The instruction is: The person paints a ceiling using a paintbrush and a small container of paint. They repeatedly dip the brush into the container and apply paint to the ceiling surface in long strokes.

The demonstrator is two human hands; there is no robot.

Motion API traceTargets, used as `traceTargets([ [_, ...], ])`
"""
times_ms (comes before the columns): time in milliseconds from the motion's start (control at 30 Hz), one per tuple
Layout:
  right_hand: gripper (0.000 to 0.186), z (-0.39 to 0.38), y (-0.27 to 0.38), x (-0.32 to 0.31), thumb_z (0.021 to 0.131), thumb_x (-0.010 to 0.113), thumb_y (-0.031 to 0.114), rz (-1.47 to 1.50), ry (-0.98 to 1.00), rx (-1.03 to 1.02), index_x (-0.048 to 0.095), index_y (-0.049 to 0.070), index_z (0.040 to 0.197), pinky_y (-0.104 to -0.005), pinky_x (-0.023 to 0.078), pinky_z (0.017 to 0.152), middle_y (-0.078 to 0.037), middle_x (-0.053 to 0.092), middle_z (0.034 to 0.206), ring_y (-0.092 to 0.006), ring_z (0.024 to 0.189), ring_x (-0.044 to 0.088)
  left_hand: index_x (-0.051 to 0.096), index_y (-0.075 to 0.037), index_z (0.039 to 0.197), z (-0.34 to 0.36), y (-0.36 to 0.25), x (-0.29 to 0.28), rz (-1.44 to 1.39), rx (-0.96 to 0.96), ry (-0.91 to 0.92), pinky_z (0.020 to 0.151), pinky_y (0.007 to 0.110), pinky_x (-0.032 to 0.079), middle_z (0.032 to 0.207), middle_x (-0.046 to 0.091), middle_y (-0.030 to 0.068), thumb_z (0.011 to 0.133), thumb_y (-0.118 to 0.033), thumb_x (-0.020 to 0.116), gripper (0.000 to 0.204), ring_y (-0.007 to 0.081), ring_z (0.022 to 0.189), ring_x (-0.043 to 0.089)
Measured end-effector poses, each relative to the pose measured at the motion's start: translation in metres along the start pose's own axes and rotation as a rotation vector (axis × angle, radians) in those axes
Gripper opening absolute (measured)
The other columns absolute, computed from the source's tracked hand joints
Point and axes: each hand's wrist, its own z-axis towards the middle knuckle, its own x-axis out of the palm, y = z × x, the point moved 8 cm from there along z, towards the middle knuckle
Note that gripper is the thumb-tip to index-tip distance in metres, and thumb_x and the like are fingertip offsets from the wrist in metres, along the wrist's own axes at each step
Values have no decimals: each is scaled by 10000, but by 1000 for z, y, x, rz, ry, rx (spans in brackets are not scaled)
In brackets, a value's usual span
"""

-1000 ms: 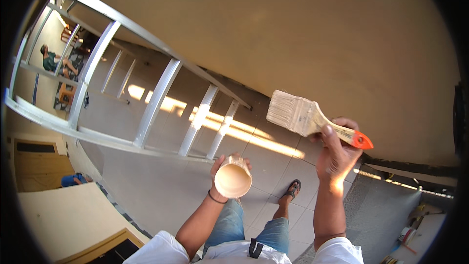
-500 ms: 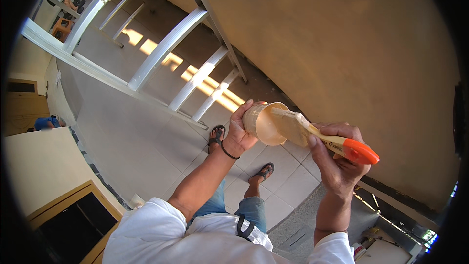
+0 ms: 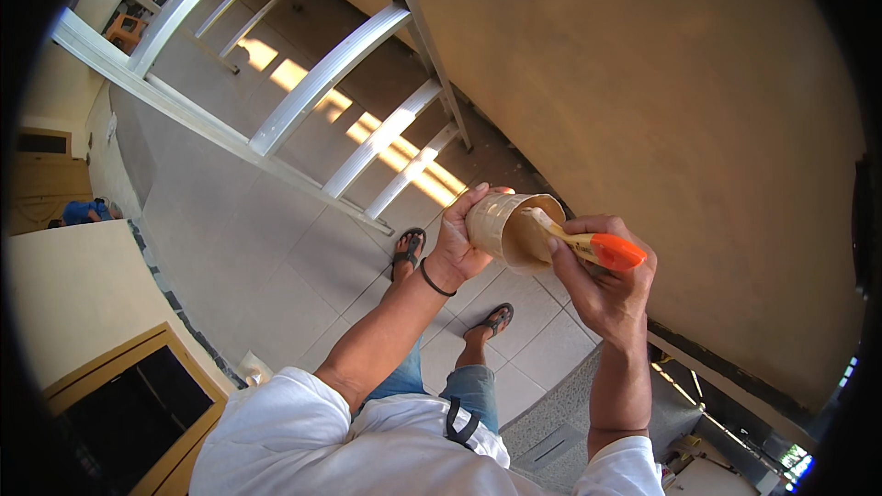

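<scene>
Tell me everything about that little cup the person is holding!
The cup is small, round and tan, streaked with beige paint, perhaps plastic. The left hand wraps around its side and holds it tilted, mouth toward the right hand. That hand holds a paintbrush with an orange-tipped handle, bristles dipped inside the cup. It is held up near the beige wall.

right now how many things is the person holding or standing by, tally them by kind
paint cup, held in the left hand: 1
paintbrush with an orange handle tip, held in the right hand, bristles inside the cup: 1
ladder, white, leaning at the tan wall: 1
sandals on the person's feet: 2
total: 5
</scene>
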Motion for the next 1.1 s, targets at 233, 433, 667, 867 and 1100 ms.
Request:
traceTargets([
  [233, 210, -3, -14, -2, 829, 823, 16, 70, -17, 91, 695, -3, 995, -302, 567, 655, -110, 743, 880, -180, 745, 721, 728, -22, 1101, 3, 2, 1, 17, 0, -19, 993, 426, 576, 1108, 762, 139, 1026, -318, 608, 328, 279, 1059, 730],
  [433, 198, -13, -30, -42, 840, 817, 9, 332, -299, 286, 696, -32, 990, -273, 573, 693, -109, 742, 879, -138, 759, 700, 736, -26, 1102, 10, 7, -3, 6, -22, -33, 977, 428, 581, 1105, 767, 134, 1018, -327, 612, 336, 277, 1057, 731],
  [667, 174, -31, -64, -58, 874, 793, 65, 497, -404, 364, 696, -23, 989, -272, 541, 640, -137, 740, 870, -133, 682, 645, 736, -31, 1128, 20, 15, 0, 7, -37, -16, 979, 433, 581, 1123, 769, 135, 1031, -330, 586, 349, 279, 1067, 731],
  [867, 226, -39, -87, -60, 936, 651, 88, 833, -414, 271, 661, -104, 1055, -306, 557, 593, -224, 699, 1014, -219, 729, 681, 731, -29, 1148, 27, 22, 2, 29, -61, -25, 996, 438, 574, 1139, 765, 134, 1048, -342, 565, 368, 282, 1094, 722],
  [1100, 207, -65, -130, -82, 886, 701, 79, 812, -433, 546, 640, -65, 1021, -310, 569, 536, -204, 706, 903, -247, 674, 717, 709, -6, 1171, 36, 32, 3, 10, -94, -5, 1017, 444, 564, 1158, 754, 147, 1049, -345, 571, 385, 288, 1104, 715],
])
